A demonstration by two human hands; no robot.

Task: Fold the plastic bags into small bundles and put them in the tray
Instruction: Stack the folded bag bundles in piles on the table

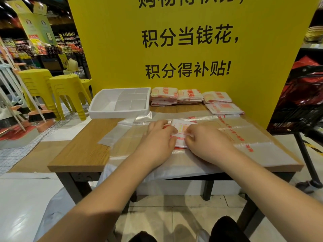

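The left hand (157, 138) and right hand (208, 141) meet over the bench (83, 151), fingers (190, 136) curled, each pinching one side of a part-folded bag (180, 127) lying on flat bags (248, 131). The tray (103, 110) sits at 11 o'clock from them; folded bundles (189, 96) are stacked at 1 o'clock, just beside it.

- Bright, even indoor light from overhead; yellow board (192, 55) evenly lit.
- Soft glare on floor (22, 203) at 8 o'clock.
- Shelves (68, 41) at 10 o'clock dimmer, slightly soft.
- Wide-angle bending at edges, strongest 6 o'clock.
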